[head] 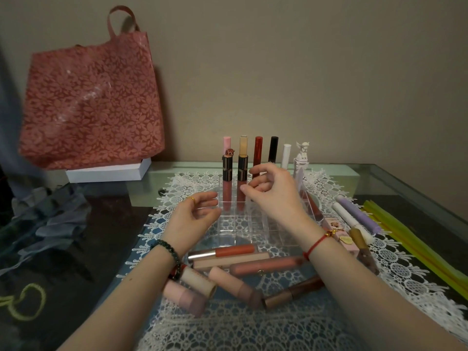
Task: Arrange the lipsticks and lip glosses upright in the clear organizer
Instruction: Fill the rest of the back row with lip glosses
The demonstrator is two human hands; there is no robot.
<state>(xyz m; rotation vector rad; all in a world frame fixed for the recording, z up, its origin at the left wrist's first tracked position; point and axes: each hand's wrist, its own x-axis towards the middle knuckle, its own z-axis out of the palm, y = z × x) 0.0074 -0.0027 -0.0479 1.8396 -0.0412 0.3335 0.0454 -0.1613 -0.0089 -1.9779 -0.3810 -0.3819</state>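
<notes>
On glass table (405,188), lace mat (253,330), beige wall (304,72) — left hand (192,219), right hand (273,196), grip loose, empty

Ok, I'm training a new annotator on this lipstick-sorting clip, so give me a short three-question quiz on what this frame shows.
1. True or false: the front compartments of the clear organizer are already full.
2. The two black-and-gold capped glosses stand: A) in the back row; B) in the row just in front of the back row; C) lying flat in front of the organizer.
3. What do the left hand and the right hand hold?
Key: 1 false, those compartments are bare. 2 B. 3 nothing; both hover at the organizer with loosely curled fingers.
</notes>
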